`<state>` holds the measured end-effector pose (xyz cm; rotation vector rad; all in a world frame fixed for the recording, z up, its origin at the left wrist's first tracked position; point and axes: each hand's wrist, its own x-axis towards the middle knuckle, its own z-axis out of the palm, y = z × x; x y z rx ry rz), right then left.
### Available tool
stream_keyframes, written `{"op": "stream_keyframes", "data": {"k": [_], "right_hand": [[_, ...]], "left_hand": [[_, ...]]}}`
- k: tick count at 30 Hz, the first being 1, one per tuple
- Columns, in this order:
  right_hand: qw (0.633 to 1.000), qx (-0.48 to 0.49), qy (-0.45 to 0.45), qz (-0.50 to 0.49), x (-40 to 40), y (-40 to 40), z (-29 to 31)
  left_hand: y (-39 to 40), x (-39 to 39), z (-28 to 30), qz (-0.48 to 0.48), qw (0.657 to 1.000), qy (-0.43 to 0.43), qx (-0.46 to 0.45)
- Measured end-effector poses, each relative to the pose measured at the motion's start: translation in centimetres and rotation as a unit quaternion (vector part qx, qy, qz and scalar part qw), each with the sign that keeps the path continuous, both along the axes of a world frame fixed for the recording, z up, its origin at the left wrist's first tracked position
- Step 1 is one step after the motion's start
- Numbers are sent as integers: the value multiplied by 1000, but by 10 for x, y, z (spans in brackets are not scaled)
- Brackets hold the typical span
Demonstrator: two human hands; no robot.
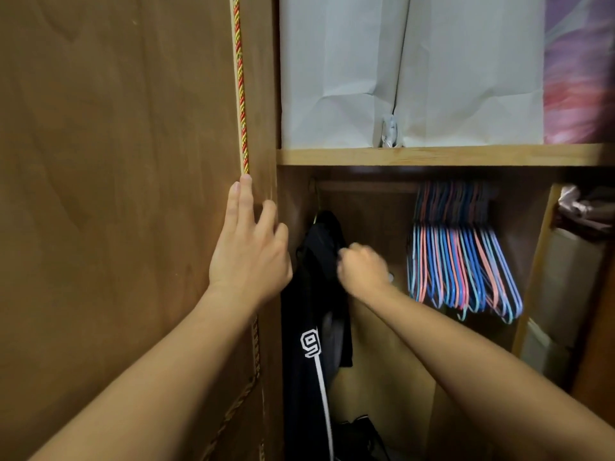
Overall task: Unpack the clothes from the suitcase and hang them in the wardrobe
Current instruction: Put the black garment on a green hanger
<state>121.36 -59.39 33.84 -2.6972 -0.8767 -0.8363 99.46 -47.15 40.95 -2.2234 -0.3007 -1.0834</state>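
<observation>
Head view, wardrobe [442, 156] open in front of me. My left hand [249, 251] lies on the edge of the wardrobe door [116, 194], fingers nearly straight along the red-and-gold cord trim [240, 94], holding nothing. My right hand [362, 266] is curled into a fist just beside the black garment [316, 311]; blur hides whether cloth is pinched inside it, so I cannot tell what it grips, if anything.

The black garment hangs at the left end of the hanging bay, close against the side wall, white stripe and a "9" showing low down. A bundle of blue and pink hangers [462, 261] hangs well apart, toward the right end of the rail. White paper bags [409, 71] stand on the shelf above.

Judgement: the garment is soft, light, limp; it will fold and slide under any pull. Best held at the shoulder line, over its hanger, not by the loose hem.
</observation>
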Motion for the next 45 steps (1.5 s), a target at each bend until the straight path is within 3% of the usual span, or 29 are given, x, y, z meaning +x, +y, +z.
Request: {"op": "stream_keyframes", "data": {"k": [1,2,6,10,15,20,24,27,29,32,34,36,38,41,44,45], "right_hand": [[993,-45,-85,-76,3,-17,4],[980,-81,-111,-142,7,-31,9],[951,-110,-15,-289,18,-70,30],[965,-83,53,-242,19,-83,27],[970,115,138,-165,25,-79,29],[954,236,154,-105,17,-58,10],[947,256,166,-100,-19,-58,-41],[941,275,184,-64,-78,-85,-116],[935,276,212,-60,-129,-113,-175],[924,250,272,-100,-212,-161,-255],[900,247,336,-131,-267,-193,-299],[865,255,398,-167,-321,-225,-337],[825,282,447,-197,-382,-254,-367],[767,353,477,-244,-483,-288,-389],[685,463,483,-290,-578,-322,-379],[664,489,476,-306,-609,-334,-376]], "left_hand": [[-1,0,0,0,1000,1,-2],[-1,0,0,-3,1000,2,-3],[-1,-1,0,-2,1000,6,-5],[-1,-1,1,-10,1000,9,-11],[0,0,1,-16,1000,11,-19],[1,-1,0,-5,999,27,-22],[1,-1,0,-25,999,16,-23],[-4,2,-19,-117,990,-30,-78],[-15,9,-52,-207,969,-28,-130],[-47,17,-141,-295,915,54,-271],[-76,12,-217,-307,856,158,-385],[-100,-3,-298,-249,786,331,-459],[-117,-25,-372,-177,742,494,-417],[-144,-60,-449,-185,687,643,-284],[-203,-84,-487,-301,633,696,-156],[-230,-93,-493,-348,610,696,-150]]}}
